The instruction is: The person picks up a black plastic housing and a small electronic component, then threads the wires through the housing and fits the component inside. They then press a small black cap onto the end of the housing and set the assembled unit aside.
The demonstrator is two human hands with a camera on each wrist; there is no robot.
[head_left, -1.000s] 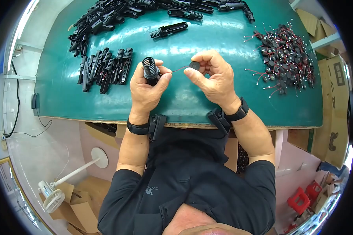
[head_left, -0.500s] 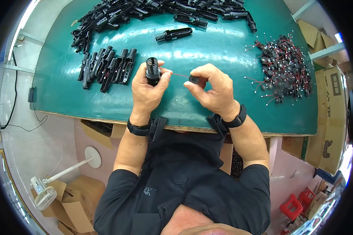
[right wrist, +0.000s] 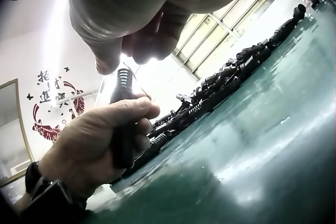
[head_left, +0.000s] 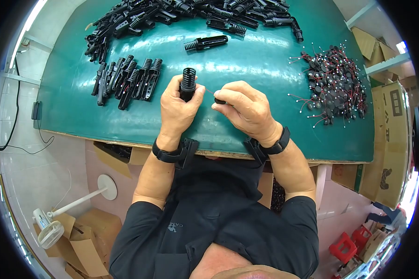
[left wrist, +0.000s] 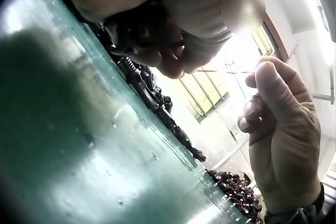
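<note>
My left hand point(head_left: 176, 113) grips a black plastic handle-like housing point(head_left: 188, 83), its ribbed, spring-like end pointing up and away from me. In the right wrist view the fingers wrap round the housing point(right wrist: 124, 142), with the thumb along its side. Between thumb and fingers my right hand point(head_left: 247, 110) pinches a small round black disc point(head_left: 219, 101), mostly covered by the fingers. A thin red wire point(head_left: 209, 91) runs from the disc to the left thumb tip beside the housing. Both hands are held close together above the table's near part.
Similar black housings point(head_left: 128, 79) lie in a row at the left on the green table point(head_left: 260, 60). One housing point(head_left: 206, 43) lies alone beyond the hands, before a large heap point(head_left: 144, 16). A pile of wired discs point(head_left: 335, 86) is at the right.
The right hand has come nearer the left hand, and the wire span between them has shortened. The disc has turned from face-up to nearly edge-on and is more covered by the fingers.
</note>
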